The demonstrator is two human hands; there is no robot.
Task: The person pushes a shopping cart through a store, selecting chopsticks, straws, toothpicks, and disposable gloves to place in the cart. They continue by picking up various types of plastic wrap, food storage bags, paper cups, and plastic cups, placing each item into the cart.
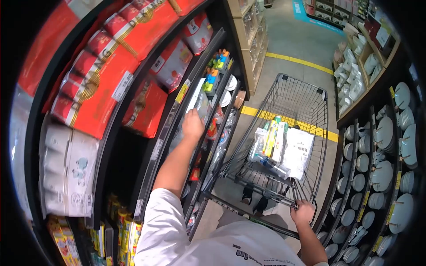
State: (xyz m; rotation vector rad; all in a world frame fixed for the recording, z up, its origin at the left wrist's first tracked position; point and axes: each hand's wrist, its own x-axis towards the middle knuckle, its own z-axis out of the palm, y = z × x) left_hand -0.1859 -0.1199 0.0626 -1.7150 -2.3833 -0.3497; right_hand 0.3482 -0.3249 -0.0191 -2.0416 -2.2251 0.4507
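My left hand reaches out to the shelf on the left. Its fingers are closed at the lower end of a flat packet with a white upper part and clear plastic; its contents are hard to make out. My right hand is wrapped round the handle of a black wire shopping cart in front of me. Inside the cart lie a white bag with dark print, a yellow and green box and other packaged goods, partly covering one another.
Red multipacks and a white paper-roll pack fill the left shelves. Blue, green and orange items sit beyond my left hand. Stacked white dishes line the right shelves. A yellow floor stripe passes beneath the cart.
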